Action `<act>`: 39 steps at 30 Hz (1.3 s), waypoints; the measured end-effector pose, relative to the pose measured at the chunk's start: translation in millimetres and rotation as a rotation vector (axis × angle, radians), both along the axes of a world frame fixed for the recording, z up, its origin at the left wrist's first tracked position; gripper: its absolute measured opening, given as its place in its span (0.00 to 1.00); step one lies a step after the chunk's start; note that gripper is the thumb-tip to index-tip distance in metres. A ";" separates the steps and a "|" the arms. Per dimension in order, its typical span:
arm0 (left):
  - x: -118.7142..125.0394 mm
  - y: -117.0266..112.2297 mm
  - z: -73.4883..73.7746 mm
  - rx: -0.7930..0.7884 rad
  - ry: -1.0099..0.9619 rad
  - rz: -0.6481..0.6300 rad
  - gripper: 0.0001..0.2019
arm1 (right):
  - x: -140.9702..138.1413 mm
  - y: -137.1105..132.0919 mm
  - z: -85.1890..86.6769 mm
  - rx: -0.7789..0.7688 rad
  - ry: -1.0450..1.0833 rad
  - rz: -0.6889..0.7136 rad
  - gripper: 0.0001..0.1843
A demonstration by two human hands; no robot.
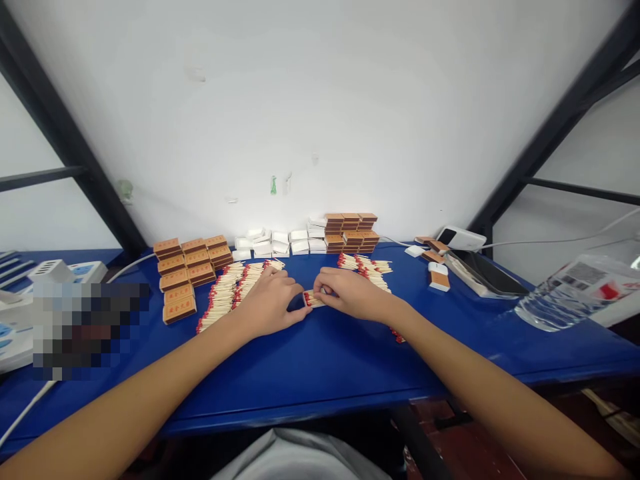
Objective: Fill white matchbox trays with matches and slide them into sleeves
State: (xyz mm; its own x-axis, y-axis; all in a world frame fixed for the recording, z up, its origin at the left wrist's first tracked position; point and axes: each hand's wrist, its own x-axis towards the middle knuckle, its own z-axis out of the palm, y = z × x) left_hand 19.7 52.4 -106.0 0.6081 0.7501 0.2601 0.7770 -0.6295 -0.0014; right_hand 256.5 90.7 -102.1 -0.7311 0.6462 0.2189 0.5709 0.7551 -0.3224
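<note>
the left hand (pixel 270 301) and right hand (pixel 353 293) meet mid-surface, both curled, fingertips pinching a small cardboard tray of matches (pixel 313 299) packed with thin pale sticks with red heads. loose matches (pixel 227 293) lie in rows just beside the left hand. flat orange matchboxes (pixel 187 273) are stacked at the left, white paper trays (pixel 273 243) at the back. the surface (pixel 325 360) is smooth glossy blue, against a plain white wall (pixel 320 100) crossed by dark metal struts (pixel 65 140).

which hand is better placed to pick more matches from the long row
Probably left: the left hand lies beside that row of matches, while the right hand sits beyond the filled tray.
</note>
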 end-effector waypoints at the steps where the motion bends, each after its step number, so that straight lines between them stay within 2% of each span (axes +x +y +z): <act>1: -0.2 0.2 -0.2 0.001 -0.004 -0.004 0.16 | 1.5 2.5 -0.1 0.006 0.014 0.002 0.06; 4: -0.3 0.8 -0.9 -0.001 -0.012 -0.011 0.15 | 11.8 16.4 2.2 0.072 0.041 -0.075 0.06; 8: -0.3 0.9 -1.2 0.002 -0.025 -0.016 0.17 | 36.9 42.2 5.3 0.173 -0.049 -0.335 0.07; 10: -0.2 0.4 -0.7 0.001 -0.028 -0.020 0.17 | 48.9 53.0 4.7 0.158 -0.117 -0.398 0.09; 14: 0.6 -0.9 1.1 -0.014 -0.020 -0.013 0.16 | 58.5 62.6 1.1 0.094 -0.169 -0.384 0.10; 22: 0.9 -1.3 1.4 -0.008 -0.027 -0.022 0.16 | 54.4 63.6 -4.2 0.105 -0.218 -0.404 0.11; 39: -0.1 -0.5 0.2 0.004 -0.025 -0.026 0.16 | 55.6 72.6 -13.6 0.066 -0.127 -0.371 0.08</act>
State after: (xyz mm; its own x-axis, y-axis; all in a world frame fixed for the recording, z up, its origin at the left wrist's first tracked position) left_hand 19.6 51.9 -105.8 0.6204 0.7333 0.2783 0.7604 -0.6493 0.0156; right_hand 312.1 163.3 -115.7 -0.4745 0.8592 0.1916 0.8409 0.5068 -0.1900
